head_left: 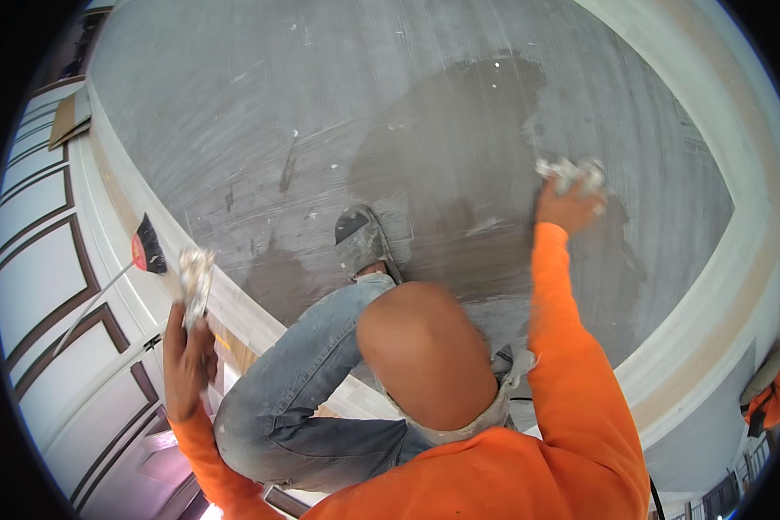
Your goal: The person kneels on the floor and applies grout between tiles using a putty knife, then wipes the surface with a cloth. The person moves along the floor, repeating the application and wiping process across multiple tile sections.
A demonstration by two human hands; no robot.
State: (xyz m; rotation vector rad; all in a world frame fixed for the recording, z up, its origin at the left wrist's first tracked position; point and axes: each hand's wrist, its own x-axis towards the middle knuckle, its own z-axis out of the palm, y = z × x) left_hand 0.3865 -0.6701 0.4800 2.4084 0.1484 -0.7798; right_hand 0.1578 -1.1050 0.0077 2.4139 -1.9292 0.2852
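Observation:
My right hand [570,206] is closed around a crumpled whitish rag [572,173], slightly blurred, at the grey surface [251,95]. A darker, damp-looking patch [451,130] spreads over that surface to the left of the hand. At the lower left, my left hand [188,360] grips a flat, white-smeared tool [197,282] upright. It widens at its top end, and its exact kind is unclear. The tool is held apart from the grey surface, beside the pale border.
My dusty shoe [364,238] rests on the grey surface. A curved pale border [706,286] frames it. At left are a broom [147,247], white panels [43,260] with dark trim and cardboard pieces [68,121]. Another person in orange [770,403] is at far right.

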